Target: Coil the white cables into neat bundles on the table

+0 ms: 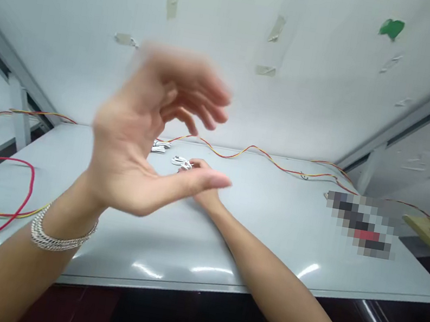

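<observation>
a pale wall panel (pixel 209 94) rises behind a grey table (pixel 280 216). the left hand (pixel 124 148), blurred, is raised large over the table, its fingers curved and spread wide from the thumb, gripping nothing. the right hand (pixel 207 198), partly hidden by the left thumb, lies farther back at a white coiled cable (pixel 182 162); i cannot tell how closely its fingers hold it. just left of that cable, on the tabletop, sits a smaller-looking white cable bundle (pixel 160 147).
</observation>
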`<state>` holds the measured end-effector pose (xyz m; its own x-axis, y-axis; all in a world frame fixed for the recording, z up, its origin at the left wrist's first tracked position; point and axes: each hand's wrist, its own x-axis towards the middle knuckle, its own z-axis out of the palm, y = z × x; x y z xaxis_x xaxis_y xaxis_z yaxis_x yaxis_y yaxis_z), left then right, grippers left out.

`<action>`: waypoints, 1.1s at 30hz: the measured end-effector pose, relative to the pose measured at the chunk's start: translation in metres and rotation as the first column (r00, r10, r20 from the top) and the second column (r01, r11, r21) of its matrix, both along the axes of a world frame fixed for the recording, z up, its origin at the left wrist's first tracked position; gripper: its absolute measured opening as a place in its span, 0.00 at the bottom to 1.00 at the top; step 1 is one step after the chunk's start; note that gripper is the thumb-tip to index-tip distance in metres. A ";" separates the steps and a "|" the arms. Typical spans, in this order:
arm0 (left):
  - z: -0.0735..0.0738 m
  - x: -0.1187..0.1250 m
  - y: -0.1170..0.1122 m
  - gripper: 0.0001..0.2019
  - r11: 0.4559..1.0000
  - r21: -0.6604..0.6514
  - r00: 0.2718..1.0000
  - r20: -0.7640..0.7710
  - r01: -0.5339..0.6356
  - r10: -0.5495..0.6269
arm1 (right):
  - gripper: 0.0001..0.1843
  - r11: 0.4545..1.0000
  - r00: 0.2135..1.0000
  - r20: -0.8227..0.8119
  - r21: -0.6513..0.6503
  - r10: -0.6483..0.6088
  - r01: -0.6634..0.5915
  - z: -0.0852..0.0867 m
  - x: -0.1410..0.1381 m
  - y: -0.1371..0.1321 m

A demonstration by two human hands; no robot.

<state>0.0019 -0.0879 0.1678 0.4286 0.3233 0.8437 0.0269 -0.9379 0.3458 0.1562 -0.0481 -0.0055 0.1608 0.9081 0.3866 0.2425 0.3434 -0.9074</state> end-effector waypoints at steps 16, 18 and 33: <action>-0.147 -0.029 0.074 0.14 0.824 -0.499 0.915 -0.399 -0.269 0.057 | 0.18 0.992 0.992 -0.016 -0.016 0.122 -0.122 0.002 0.000 -0.001; -0.146 -0.031 0.074 0.15 0.794 -0.540 0.913 -0.405 -0.281 0.047 | 0.18 0.994 0.994 0.002 -0.023 0.106 -0.106 0.003 -0.001 -0.001; -0.144 -0.032 0.076 0.14 0.829 -0.446 0.915 -0.364 -0.336 0.175 | 0.20 0.999 0.996 0.078 -0.035 0.036 -0.034 0.007 -0.001 -0.005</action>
